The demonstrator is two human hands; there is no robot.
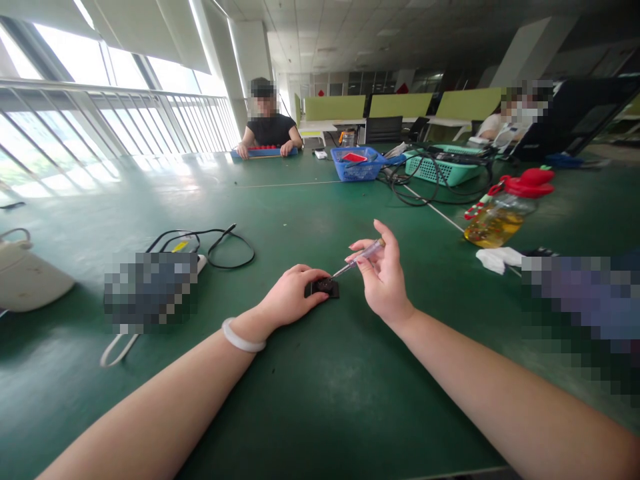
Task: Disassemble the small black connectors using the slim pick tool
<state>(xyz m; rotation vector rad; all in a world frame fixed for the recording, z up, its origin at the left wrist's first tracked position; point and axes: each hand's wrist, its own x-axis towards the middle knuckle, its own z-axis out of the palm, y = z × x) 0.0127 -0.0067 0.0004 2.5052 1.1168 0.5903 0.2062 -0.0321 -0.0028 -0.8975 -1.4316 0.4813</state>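
My left hand [293, 293], with a white bangle at the wrist, is closed on a small black part [326, 287] lying on the green table [330, 400]. Thumb and fingers pinch its left side; what the part is, I cannot make out. A slim screwdriver [369, 252] with a clear handle sits between the fingers of my right hand [385, 280]. It slants down to the left, and its tip meets or nearly meets the upper right edge of the black part.
On the left are a blurred-out device [150, 290], a black cable [215, 233] and a beige object [33, 277]. At right stands a red-lidded bottle [500, 213]. Farther back, a blue basket [357, 167] and a green basket [440, 170] hold cables. A person [270, 127] sits across the table.
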